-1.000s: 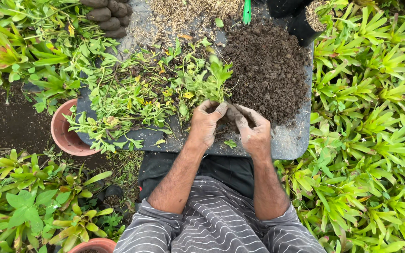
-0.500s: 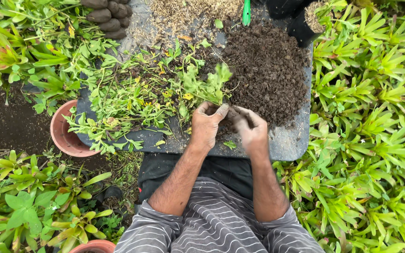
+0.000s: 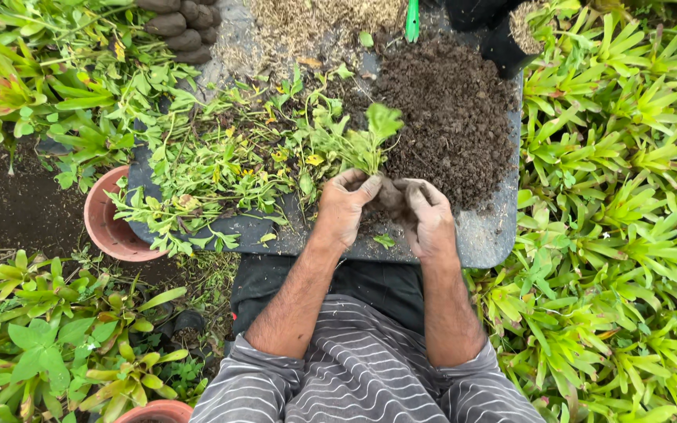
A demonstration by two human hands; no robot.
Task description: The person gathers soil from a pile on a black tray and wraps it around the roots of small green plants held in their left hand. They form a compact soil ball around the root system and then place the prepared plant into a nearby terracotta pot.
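My left hand (image 3: 344, 207) grips the base of a small green leafy plant (image 3: 362, 141) that stands up from my fingers. My right hand (image 3: 426, 215) is cupped against it from the right, soil-smeared fingers pressed on the dark root clump (image 3: 389, 194) between both hands. Both hands hover over the near edge of a dark grey tray (image 3: 483, 235). A mound of dark soil (image 3: 448, 110) lies just beyond my right hand.
A heap of cut green stems (image 3: 213, 164) covers the tray's left half. Dry straw-like matter (image 3: 315, 19) and a green tool handle (image 3: 413, 19) lie at the far end. A terracotta pot (image 3: 107, 223) sits left of the tray, another terracotta pot (image 3: 158, 410) at the bottom. Dense green plants (image 3: 620, 196) surround everything.
My right hand pulled back slightly, then closed in again on the root clump. The plant's leaves swung a little to the right and upward.
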